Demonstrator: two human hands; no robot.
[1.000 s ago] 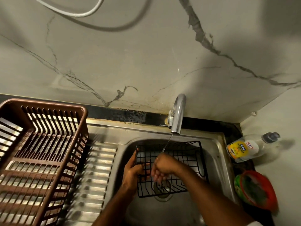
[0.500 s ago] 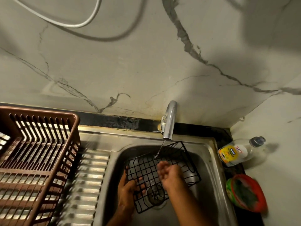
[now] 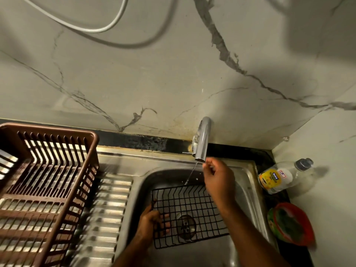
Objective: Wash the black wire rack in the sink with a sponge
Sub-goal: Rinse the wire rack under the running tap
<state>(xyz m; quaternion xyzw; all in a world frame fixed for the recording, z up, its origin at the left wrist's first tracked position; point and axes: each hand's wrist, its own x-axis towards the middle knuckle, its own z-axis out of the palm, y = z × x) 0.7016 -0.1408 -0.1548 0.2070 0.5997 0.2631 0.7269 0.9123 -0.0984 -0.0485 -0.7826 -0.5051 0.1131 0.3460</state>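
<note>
The left hand [image 3: 152, 224] is clamped on the black wire rack [image 3: 189, 216], a grid lying over the sink [image 3: 248, 189] drain; the right hand [image 3: 218, 180] is raised by the tap [image 3: 202, 139], fingers loosely curled, nothing held.

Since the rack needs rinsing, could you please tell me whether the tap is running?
Running: a thin water stream falls from the chrome tap toward the black wire rack.
</note>
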